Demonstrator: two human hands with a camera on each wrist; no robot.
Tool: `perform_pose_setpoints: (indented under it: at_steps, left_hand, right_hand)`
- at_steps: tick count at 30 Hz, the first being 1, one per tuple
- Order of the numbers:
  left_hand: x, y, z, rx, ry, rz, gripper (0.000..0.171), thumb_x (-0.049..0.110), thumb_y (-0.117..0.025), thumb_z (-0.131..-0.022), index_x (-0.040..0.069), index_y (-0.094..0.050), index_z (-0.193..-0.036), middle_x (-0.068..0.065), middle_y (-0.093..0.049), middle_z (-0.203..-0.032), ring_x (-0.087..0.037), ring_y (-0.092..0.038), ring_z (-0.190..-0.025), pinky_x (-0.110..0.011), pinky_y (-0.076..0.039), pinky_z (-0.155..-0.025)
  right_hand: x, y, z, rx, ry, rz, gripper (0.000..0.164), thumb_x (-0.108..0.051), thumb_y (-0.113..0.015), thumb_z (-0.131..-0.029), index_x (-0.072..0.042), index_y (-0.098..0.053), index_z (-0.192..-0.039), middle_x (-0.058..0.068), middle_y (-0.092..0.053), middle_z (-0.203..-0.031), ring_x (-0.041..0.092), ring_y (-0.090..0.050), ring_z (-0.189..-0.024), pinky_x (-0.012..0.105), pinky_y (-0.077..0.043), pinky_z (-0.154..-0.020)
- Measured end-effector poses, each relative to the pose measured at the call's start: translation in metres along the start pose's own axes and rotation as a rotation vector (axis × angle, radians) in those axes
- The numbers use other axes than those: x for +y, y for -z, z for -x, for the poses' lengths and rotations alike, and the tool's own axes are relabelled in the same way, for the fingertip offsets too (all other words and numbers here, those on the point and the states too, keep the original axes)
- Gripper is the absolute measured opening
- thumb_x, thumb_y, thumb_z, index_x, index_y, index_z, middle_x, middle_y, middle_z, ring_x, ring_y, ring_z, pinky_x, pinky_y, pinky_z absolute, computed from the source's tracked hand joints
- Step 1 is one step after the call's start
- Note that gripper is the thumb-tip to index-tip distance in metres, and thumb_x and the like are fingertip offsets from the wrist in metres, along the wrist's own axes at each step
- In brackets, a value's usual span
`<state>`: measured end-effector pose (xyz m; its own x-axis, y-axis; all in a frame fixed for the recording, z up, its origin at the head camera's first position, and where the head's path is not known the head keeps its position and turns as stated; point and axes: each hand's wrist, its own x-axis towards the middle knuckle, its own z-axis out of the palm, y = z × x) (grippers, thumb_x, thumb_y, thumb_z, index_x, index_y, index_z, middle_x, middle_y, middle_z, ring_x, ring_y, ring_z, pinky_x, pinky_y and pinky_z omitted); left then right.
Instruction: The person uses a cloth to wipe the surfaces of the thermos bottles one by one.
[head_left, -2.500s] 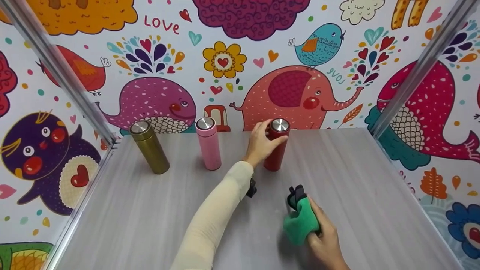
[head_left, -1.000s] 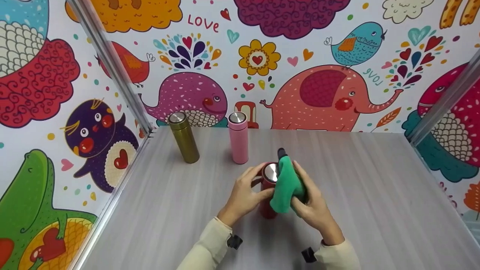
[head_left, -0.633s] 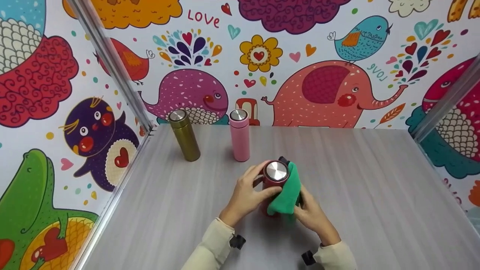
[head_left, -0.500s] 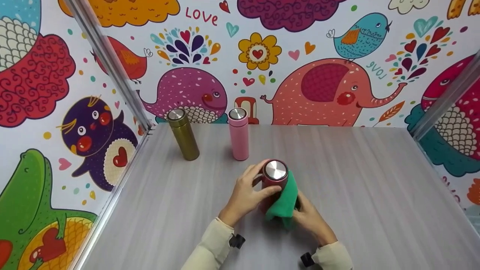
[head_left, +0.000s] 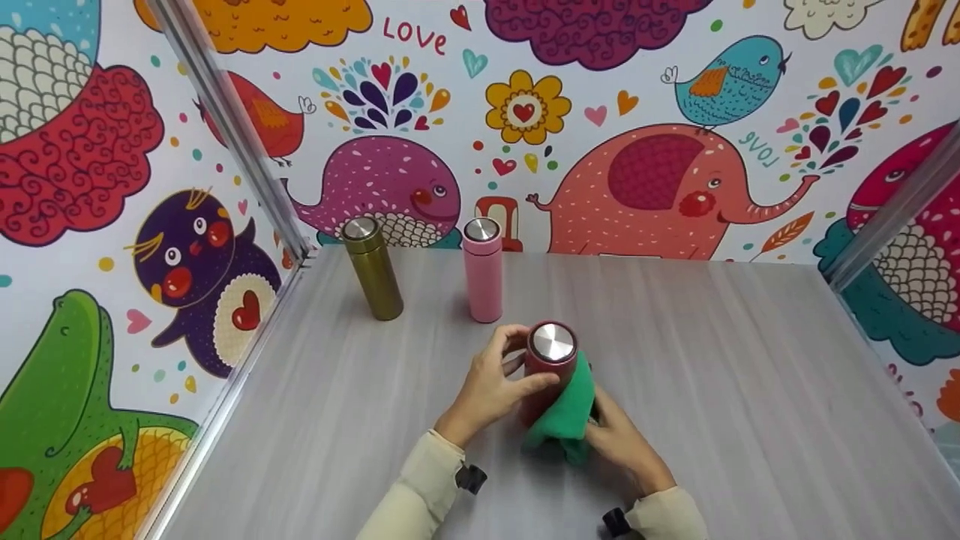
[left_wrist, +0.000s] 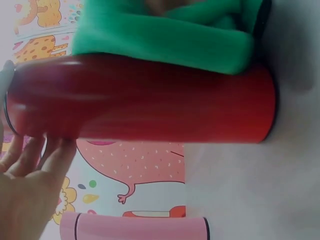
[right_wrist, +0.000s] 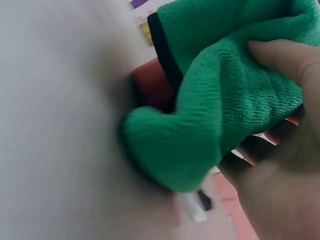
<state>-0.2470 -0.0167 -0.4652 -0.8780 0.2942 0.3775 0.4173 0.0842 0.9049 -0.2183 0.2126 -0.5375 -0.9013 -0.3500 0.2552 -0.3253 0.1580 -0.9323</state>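
Note:
A red thermos flask (head_left: pixel 536 397) with a shiny steel lid top stands in the middle of the table. My left hand (head_left: pixel 491 382) grips it near the top, thumb across the front and fingers round the far side. My right hand (head_left: pixel 622 435) holds a green cloth (head_left: pixel 571 409) against the flask's right side, low on the body. In the right wrist view the thumb pinches the plush cloth (right_wrist: pixel 225 100), which has a black edge. The left wrist view shows the cloth (left_wrist: pixel 165 40) lying along the red flask (left_wrist: pixel 150 100).
Behind and left on the grey table (head_left: pixel 712 390) stand a pink flask (head_left: pixel 484 281) and an olive-gold flask (head_left: pixel 375 277), both upright. A cartoon-printed wall (head_left: pixel 420 75) closes off the back, with metal posts (head_left: pixel 232 135) at the corners.
My left hand brought the red flask from the back row to the middle of the table. The right hand brought the cloth onto it, then slid it down the flask's right side.

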Motion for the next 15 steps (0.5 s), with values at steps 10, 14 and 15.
perform_pose_setpoints:
  at_steps: [10, 14, 15]
  left_hand:
    - [-0.008, 0.018, -0.010, -0.116, -0.031, 0.020, 0.058, 0.024, -0.084, -0.084, 0.015, -0.056, -0.135, 0.001, -0.058, -0.128, -0.018, -0.054, -0.122, -0.032, -0.051, -0.098]
    - [-0.012, 0.026, -0.013, -0.151, -0.009, 0.061, 0.056, 0.022, -0.083, -0.085, 0.014, -0.060, -0.136, -0.001, -0.060, -0.123, -0.020, -0.059, -0.115, -0.035, -0.052, -0.096]
    - [-0.013, 0.027, -0.013, -0.158, 0.001, 0.085, 0.056, 0.021, -0.082, -0.086, 0.014, -0.060, -0.137, -0.002, -0.061, -0.123, -0.021, -0.060, -0.115, -0.037, -0.052, -0.097]
  right_hand:
    - [-0.057, 0.012, -0.022, 0.068, 0.393, 0.027, 0.056, 0.022, -0.059, -0.088, 0.009, -0.044, -0.140, 0.009, -0.054, -0.135, 0.015, -0.050, -0.125, 0.022, -0.043, -0.100]
    - [-0.072, 0.013, -0.025, 0.076, 0.447, 0.037, 0.071, 0.024, -0.061, -0.085, 0.008, -0.035, -0.149, 0.011, -0.046, -0.147, 0.018, -0.044, -0.135, 0.026, -0.038, -0.109]
    - [-0.074, 0.013, -0.026, 0.072, 0.450, 0.037, 0.074, 0.024, -0.061, -0.084, 0.008, -0.033, -0.150, 0.011, -0.044, -0.150, 0.019, -0.043, -0.136, 0.028, -0.037, -0.110]
